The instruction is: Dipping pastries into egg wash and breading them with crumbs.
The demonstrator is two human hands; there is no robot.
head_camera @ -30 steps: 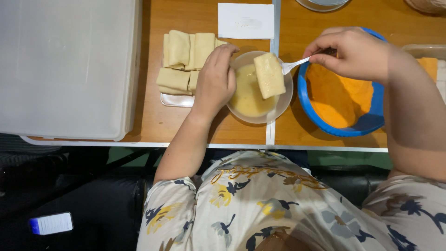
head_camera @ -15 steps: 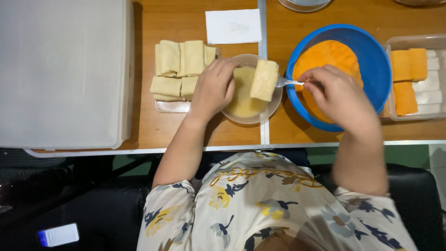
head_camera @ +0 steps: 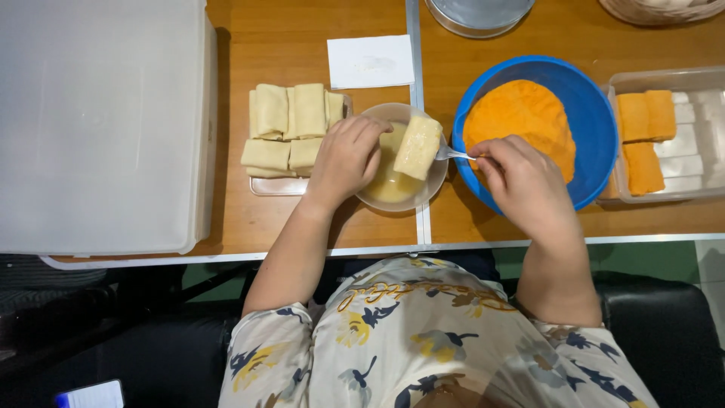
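My left hand (head_camera: 347,159) rests on the rim of a clear bowl (head_camera: 423,198) of pale yellow liquid. My right hand (head_camera: 521,177) grips a metal fork (head_camera: 451,154) that carries a pale folded roll (head_camera: 417,146) over that bowl. To the right of the bowl stands a blue bowl (head_camera: 593,113) heaped with orange crumbs (head_camera: 519,121). Left of my left hand, several uncoated rolls (head_camera: 287,125) lie stacked on a small clear tray.
A clear tray (head_camera: 698,143) at the right holds orange crumbed rolls (head_camera: 643,136). A large white lidded container (head_camera: 98,121) fills the left. A white paper sheet (head_camera: 370,60), a metal pan (head_camera: 479,15) and a basket lie at the far edge of the wooden table (head_camera: 294,219).
My right hand has drawn back from over the blue bowl toward me, still with the fork and roll. The view has shifted so the tray of crumbed rolls shows at right.
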